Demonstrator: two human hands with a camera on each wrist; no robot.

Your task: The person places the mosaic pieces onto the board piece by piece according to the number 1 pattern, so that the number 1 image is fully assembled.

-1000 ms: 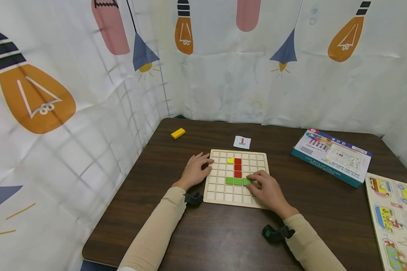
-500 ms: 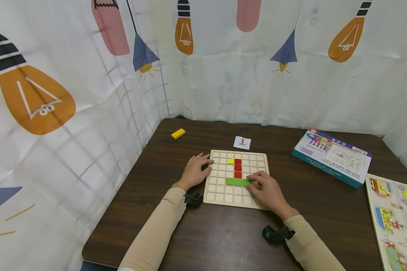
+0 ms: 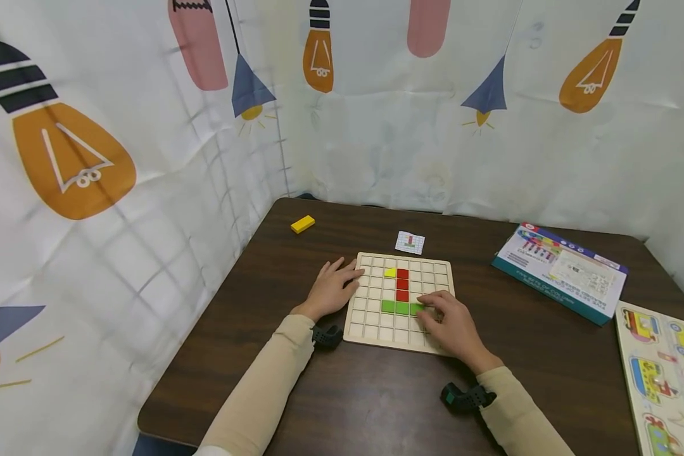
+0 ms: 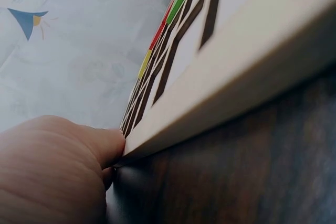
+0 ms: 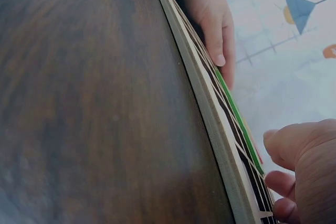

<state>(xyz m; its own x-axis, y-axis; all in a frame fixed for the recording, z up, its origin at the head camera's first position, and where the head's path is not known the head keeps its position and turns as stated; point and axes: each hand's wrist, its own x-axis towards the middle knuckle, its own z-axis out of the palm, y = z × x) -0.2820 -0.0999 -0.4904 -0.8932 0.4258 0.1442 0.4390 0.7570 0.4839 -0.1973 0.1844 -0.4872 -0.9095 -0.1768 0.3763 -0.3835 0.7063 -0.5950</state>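
Note:
A wooden grid board (image 3: pixel 370 333) lies on the table. It carries a yellow piece (image 3: pixel 390 273), a column of red tiles (image 3: pixel 402 285) and a row of green tiles (image 3: pixel 401 308). My left hand (image 3: pixel 329 290) rests at the board's left edge, its fingers loosely extended; in the left wrist view the hand (image 4: pixel 58 166) touches the board's corner. My right hand (image 3: pixel 450 323) is over the right part of the board. Its index finger and thumb are bent but apart, beside the rightmost green tile, which they partly cover. Exact contact with the tile is hard to see.
A small pattern card (image 3: pixel 410 242) lies behind the board. Toward the back left sits a yellow block (image 3: pixel 303 224). A boxed game (image 3: pixel 558 272) and a picture puzzle board (image 3: pixel 661 373) occupy the right side of the dark table (image 3: pixel 370 405). Printed curtains surround the table.
The head view has shifted slightly, so the whole scene appears moved a little. Both hands and the tiles keep their places on the board.

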